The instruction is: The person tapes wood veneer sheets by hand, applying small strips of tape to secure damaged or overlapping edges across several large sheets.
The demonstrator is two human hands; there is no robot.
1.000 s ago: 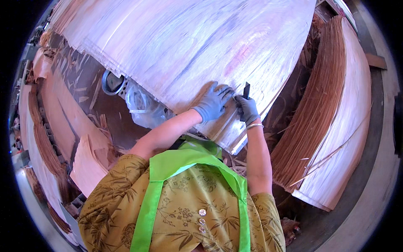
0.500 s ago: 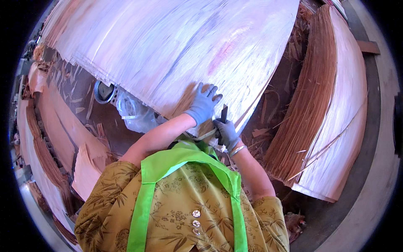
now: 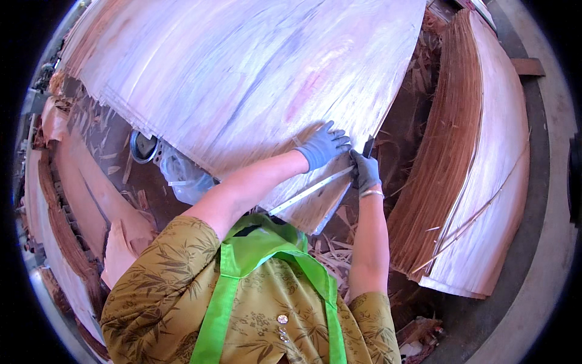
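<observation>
The sheet (image 3: 260,79), pale wood with grey and pinkish grain, fills the upper middle of the frame, and its narrow end comes down to the lower middle, near the person's body. Both hands wear grey gloves. The left hand (image 3: 323,148) is on this sheet, right of the frame's centre; its fingers are extended and released, laid on the wood. The right hand (image 3: 365,171) is just beside it, at the right edge of the sheet. Its fingers are clenched around a dark tool (image 3: 368,147), of which the flat end stands out above the glove. A pale strip (image 3: 309,193) runs slantwise over the narrow end, from the front of the apron (image 3: 213,321) up to the right hand; whether these fingers grip the strip too, I cannot tell. A bangle (image 3: 371,193) is on the right wrist.

The apron is bright green, over a patterned olive shirt (image 3: 254,312). Along the right side of the frame stands a curved stack (image 3: 445,164) of thin sheets, with a thin stick (image 3: 473,224) across it. At centre left, a bucket (image 3: 134,153) and a clear bag (image 3: 185,177) are beside the sheet's edge. Scraps (image 3: 333,258) lie in the lower middle, near the right forearm.
</observation>
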